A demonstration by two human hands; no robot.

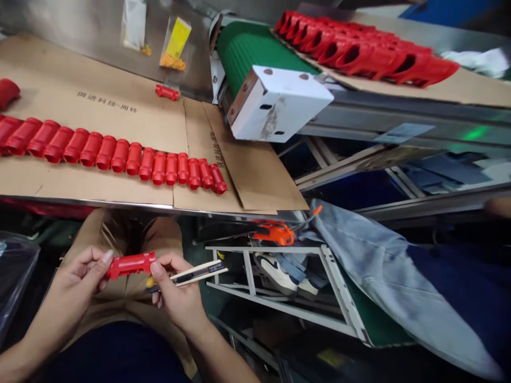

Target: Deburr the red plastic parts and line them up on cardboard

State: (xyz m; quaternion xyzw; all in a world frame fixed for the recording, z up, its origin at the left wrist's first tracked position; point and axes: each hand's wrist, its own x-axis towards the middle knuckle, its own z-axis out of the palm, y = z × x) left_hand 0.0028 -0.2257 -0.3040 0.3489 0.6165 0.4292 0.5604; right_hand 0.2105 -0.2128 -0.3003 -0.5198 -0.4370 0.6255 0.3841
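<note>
Over my lap, my left hand (85, 271) pinches one end of a small red plastic tube-shaped part (132, 264). My right hand (175, 287) grips a utility knife (197, 273) with a pale handle, its body pointing up to the right. The right thumb also touches the other end of the red part. Near that thumb the knife's front end is partly hidden by my fingers, so I cannot tell how far the blade is out. On the cardboard-covered table (139, 119) beyond my hands lies a row of similar red parts (107, 151).
A green conveyor belt (247, 48) with a white metal end box (283, 103) stands at the back right, carrying rows of red parts (359, 50). Small bags (175, 42) lie at the back. An orange tool (275, 233) hangs below the table edge. Another person's jeans leg (371, 266) is at right.
</note>
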